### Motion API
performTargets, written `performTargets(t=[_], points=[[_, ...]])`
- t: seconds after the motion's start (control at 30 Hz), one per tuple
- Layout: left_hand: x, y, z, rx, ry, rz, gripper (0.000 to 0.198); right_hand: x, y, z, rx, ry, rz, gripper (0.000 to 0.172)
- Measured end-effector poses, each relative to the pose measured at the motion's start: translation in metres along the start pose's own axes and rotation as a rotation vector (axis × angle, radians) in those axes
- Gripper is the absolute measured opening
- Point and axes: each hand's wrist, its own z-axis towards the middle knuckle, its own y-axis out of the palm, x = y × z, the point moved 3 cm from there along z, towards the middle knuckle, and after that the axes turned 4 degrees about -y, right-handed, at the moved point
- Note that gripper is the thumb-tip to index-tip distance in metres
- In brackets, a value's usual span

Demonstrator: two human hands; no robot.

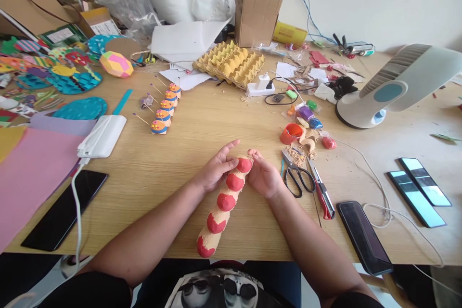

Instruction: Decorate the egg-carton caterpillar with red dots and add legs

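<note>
A long strip cut from an egg carton (pixel 225 202) slants away from the table's front edge, its several bumps covered in red clay and the pale carton showing between them. At its far end, my left hand (pixel 217 169) grips it, thumb against the last red bump (pixel 244 165) and index finger stretched out past it. My right hand (pixel 265 173) holds the same end from the other side, its fingers curled in at the rim. Whether a small bit of clay is between those fingertips, I cannot tell. Further off stands a finished-looking caterpillar strip (pixel 166 109) with orange, blue-edged bumps and matchstick feelers.
Scissors (pixel 298 173) and a red box cutter (pixel 321 192) lie right of my hand, by a red-orange cup (pixel 291 133) and clay packets (pixel 306 113). Phones (pixel 364 236), a white fan (pixel 390 86), a power bank (pixel 103 137) and a yellow egg tray (pixel 231 63) surround the work area.
</note>
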Motion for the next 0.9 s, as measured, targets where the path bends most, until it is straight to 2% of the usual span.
performTargets(t=[0.3, 0.5, 0.9], points=[[0.0012, -0.0002, -0.0009, 0.011, -0.012, -0.006, 0.089, 0.0001, 0.0005, -0.0012, -0.019, -0.02, -0.05, 0.03], [0.0037, -0.0002, -0.0007, 0.02, -0.002, -0.029, 0.089, -0.0001, -0.0002, -0.0015, -0.004, 0.004, -0.035, 0.029], [0.0035, -0.0011, 0.0007, 0.033, 0.024, -0.028, 0.089, 0.0015, -0.0008, -0.0001, -0.024, -0.05, -0.073, 0.034]])
